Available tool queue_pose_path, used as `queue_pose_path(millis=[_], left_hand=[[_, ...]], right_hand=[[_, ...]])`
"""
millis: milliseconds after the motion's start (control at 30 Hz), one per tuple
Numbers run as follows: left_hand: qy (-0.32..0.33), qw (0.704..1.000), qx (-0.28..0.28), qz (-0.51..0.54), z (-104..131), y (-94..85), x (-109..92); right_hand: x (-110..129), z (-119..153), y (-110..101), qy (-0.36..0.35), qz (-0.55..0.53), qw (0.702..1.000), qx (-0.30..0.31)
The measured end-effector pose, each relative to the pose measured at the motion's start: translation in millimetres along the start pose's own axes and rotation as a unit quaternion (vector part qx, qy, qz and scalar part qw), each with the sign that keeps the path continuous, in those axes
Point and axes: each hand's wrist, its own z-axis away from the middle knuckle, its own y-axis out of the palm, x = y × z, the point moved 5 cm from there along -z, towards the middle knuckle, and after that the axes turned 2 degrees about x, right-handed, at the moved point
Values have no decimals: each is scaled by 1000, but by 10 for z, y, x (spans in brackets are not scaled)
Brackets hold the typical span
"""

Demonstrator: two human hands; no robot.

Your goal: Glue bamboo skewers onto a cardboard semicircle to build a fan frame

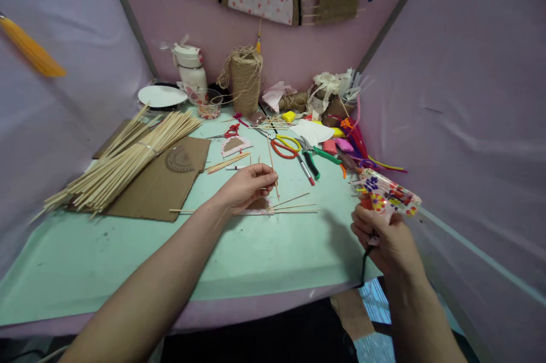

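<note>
My left hand pinches a thin bamboo stick that stands nearly upright between thumb and fingers. Just below that hand lies a small cardboard piece with a pale edge, partly hidden by the hand. Several sticks fan out from it to the right, and one sticks out on the left. On the right, my right hand is wrapped round the handle of a flower-patterned glue gun, held above the table with its nozzle toward the left. A black cord hangs from it.
A bundle of bamboo sticks rests on a cardboard sheet with a clear protractor. Scissors, pruning shears and a marker lie beyond my left hand. Behind stand a twine roll and a white bottle.
</note>
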Motion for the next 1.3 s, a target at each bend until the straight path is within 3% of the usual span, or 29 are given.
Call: queue_pose_path(millis=[67, 167, 333, 633, 1300], left_hand=[[-6, 1000, 12, -8, 15, 63, 41], [-5, 999, 21, -28, 32, 140, 84], [52, 995, 23, -81, 55, 224, 72], [119, 985, 51, -110, 56, 305, 69], [160, 981, 54, -96, 77, 360, 39]], right_hand=[[-17, 47, 232, -6, -7, 1000, 17], [-94, 84, 507, -15, 70, 997, 41], [-193, 43, 751, -34, 159, 984, 73], [-161, 1, 818, -29, 181, 981, 58], [-93, 51, 839, -49, 189, 980, 48]])
